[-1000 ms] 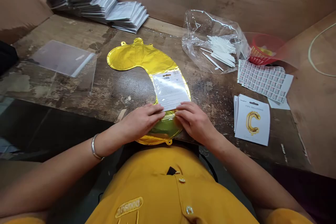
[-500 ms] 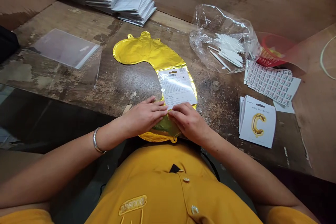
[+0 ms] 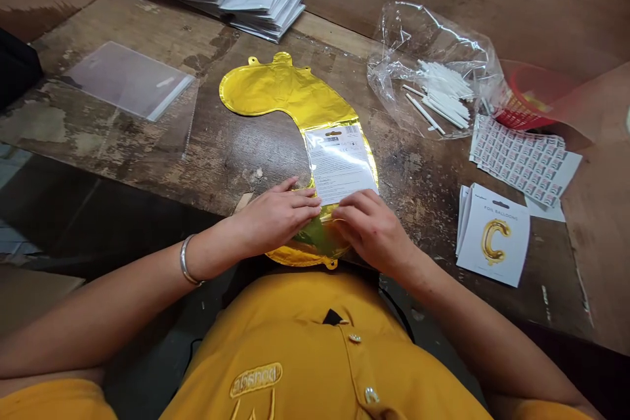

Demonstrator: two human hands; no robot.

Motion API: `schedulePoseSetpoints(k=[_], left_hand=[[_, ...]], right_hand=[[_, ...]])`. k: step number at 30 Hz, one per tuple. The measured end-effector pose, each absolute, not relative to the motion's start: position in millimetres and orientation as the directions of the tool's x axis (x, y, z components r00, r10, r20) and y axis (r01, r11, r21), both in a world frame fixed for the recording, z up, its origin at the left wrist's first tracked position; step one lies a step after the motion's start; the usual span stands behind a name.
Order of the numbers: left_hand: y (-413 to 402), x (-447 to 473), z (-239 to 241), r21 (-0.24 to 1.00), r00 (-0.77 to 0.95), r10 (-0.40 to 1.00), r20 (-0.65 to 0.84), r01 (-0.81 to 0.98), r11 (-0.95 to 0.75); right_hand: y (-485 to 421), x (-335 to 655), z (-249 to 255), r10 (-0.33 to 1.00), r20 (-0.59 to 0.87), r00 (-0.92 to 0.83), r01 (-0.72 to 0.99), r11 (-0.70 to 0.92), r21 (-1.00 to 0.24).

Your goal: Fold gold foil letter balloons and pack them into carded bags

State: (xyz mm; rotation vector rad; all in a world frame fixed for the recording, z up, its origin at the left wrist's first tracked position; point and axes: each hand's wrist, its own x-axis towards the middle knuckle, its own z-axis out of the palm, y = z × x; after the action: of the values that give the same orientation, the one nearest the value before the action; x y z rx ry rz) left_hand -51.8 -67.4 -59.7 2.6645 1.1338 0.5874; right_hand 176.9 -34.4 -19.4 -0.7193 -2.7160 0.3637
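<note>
A flat gold foil balloon (image 3: pixel 315 92) shaped like a C lies on the wooden table in front of me. On its right-hand curve rests a white printed card (image 3: pixel 339 164) with a hang hole at its top. It has a glossy sheen. My left hand (image 3: pixel 283 213) lies with stretched fingers on the balloon, fingertips at the card's lower left corner. Just below the card's bottom edge, the fingers of my right hand (image 3: pixel 371 226) are pinched together. A small pale sliver shows at their tips, too small to name.
Clear plastic sleeves (image 3: pixel 130 79) lie at left, and stacks of white packets (image 3: pixel 260 3) stand at the back. To the right are a clear bag (image 3: pixel 408 33) with white sticks (image 3: pixel 443 92), a red basket (image 3: pixel 524 102), sticker sheets (image 3: pixel 522 157) and balloon cards (image 3: pixel 497 236).
My right hand has moved slightly right, away from my left fingertips, uncovering a pale sliver between them. My left hand keeps its place on the balloon. The whole view has shifted a little.
</note>
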Motion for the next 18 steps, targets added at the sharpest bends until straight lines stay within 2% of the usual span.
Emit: schedulePoseSetpoints(k=[3,7,10,15,18], left_hand=[[-67.1,-51.5,-58.9,0.327,0.621,0.728,0.289,0.651,-0.685],[-68.0,-48.0,-54.8,0.337,0.607,0.732,0.309,0.650,-0.681],[-67.9,-40.7,-52.1,0.357,0.536,0.767,0.352,0.681,-0.639],[-63.2,-27.5,-55.8,0.380,0.478,0.764,0.433,0.672,-0.635],[-61.5,-26.1,-58.9,0.367,0.497,0.749,0.437,0.662,-0.653]], right_hand=[[-24.1,171.2,-23.8,0.502,0.197,-0.842,0.427,0.844,-0.326],[-18.7,167.1,-32.6,0.494,0.165,-0.854,0.395,0.821,-0.413],[-19.3,163.2,-37.7,0.535,0.184,-0.825,0.388,0.772,-0.504],[-30.5,167.5,-20.1,0.672,0.185,-0.717,0.369,0.591,-0.717],[-54.6,215.5,10.6,0.783,0.088,-0.615,0.350,0.372,-0.860]])
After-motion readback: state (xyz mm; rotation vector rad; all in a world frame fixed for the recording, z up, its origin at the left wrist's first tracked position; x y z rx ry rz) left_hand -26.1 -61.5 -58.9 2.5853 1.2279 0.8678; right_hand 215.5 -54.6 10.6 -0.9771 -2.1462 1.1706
